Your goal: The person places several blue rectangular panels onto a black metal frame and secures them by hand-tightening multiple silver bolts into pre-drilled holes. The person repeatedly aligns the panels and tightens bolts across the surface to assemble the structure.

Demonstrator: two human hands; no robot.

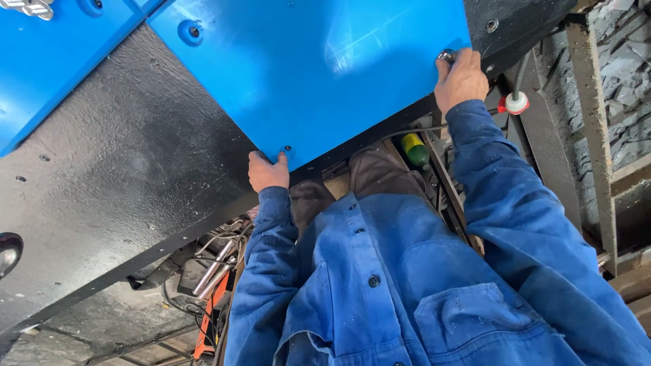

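— Where are the two hands?

— Both press on the blue panel (pixel 305 68), which lies flat against the black metal plate (pixel 129 196). The left hand (pixel 268 171) holds its lower corner, fingers curled on the edge. The right hand (pixel 461 80) pinches a small silver bolt (pixel 445 57) at the other corner.

— Is the panel fixed yet?

— Partly, I think. I count two blue panels, the second (pixel 47 61) beside it. The bolt looks only half in, but it's hard to see.

A vehicle repair workshop: a black, rough-coated underbody (pixel 135 196) fitted with blue panels (pixel 312 68), loose cables and metal tubes (pixel 213 268) hanging beneath, a stone pit wall (pixel 627 74), and a person in blue overalls (pixel 407 285).
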